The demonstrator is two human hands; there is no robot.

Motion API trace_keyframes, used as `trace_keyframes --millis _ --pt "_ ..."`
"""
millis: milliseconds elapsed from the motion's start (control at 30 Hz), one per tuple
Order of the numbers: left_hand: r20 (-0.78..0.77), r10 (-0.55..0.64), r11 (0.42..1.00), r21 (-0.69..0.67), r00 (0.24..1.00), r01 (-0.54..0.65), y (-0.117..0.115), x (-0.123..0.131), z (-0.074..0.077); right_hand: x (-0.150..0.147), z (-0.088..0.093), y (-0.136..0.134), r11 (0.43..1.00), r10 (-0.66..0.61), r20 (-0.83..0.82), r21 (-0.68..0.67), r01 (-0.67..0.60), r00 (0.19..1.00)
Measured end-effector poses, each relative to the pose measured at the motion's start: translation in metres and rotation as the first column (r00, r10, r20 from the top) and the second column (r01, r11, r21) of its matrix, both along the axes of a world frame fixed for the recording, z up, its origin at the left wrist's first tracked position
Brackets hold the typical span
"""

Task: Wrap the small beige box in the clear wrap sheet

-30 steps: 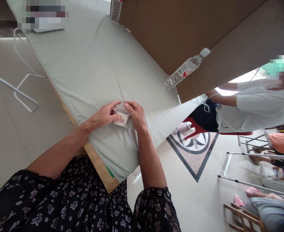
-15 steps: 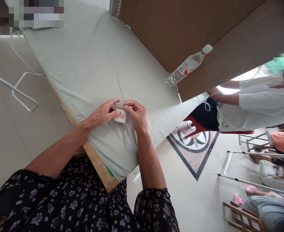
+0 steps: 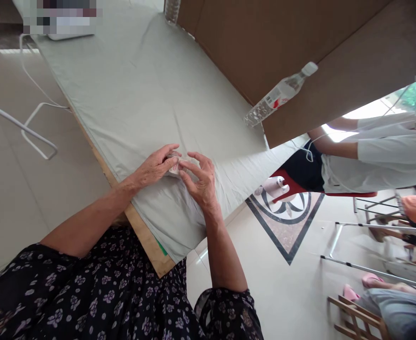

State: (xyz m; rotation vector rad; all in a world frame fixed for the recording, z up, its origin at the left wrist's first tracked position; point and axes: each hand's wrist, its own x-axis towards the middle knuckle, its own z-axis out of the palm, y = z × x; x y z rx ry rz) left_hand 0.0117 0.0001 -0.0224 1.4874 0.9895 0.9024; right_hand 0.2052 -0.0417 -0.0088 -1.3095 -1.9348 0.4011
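Watching from across the room, the main change is in the right hand (image 3: 201, 183). Half a second ago its fingers were bunched at the top edge of the small pale packet (image 3: 174, 173); now they've fanned out, with index finger and thumb down at the packet's right side and another finger lifted clear. The packet's face was in plain sight then, with a couple of reddish round marks, and now the fingertips cover most of it. The bottle and box haven't budged.

As for writing, not much luck. There's a bit of reddish print by the left thumb, but I can't make out any words. The clear plastic bottle (image 3: 282, 97) leaning by the big brown cardboard box (image 3: 272, 38) has a white label with a red patch and what looks like a barcode, again nothing readable from here.

Hands, then: the left hand (image 3: 154, 167) has the packet gripped, thumb on the front and the other fingers curled behind, close to the cloth-covered table (image 3: 140, 104), near its corner. The right is loosely spread, index fingertip against the packet. Honestly it's tiny and partly hidden, so I can't tell if thumb and index are really pinching it or just touching.
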Motion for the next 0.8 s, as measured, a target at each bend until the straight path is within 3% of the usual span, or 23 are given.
trace_keyframes --millis 133,267,433,800 --pt "-0.05 0.034 0.999 0.042 0.998 -0.032 -0.002 0.001 0.001 -0.002 -0.004 -0.008 0.99 -0.076 0.229 0.13 0.047 0.97" --pt "-0.086 0.079 0.996 0.043 0.993 -0.075 -0.003 0.002 0.004 -0.006 -0.011 -0.011 0.969 -0.143 0.329 0.239 0.064 0.933" --pt "-0.081 0.109 0.993 0.056 0.991 -0.105 0.0 0.005 0.003 -0.006 -0.017 -0.012 0.951 -0.154 0.347 0.306 0.043 0.925" --pt "-0.148 0.286 0.946 0.199 0.947 -0.254 0.004 0.009 -0.01 -0.015 -0.021 -0.008 0.962 -0.184 0.331 0.256 0.1 0.925"
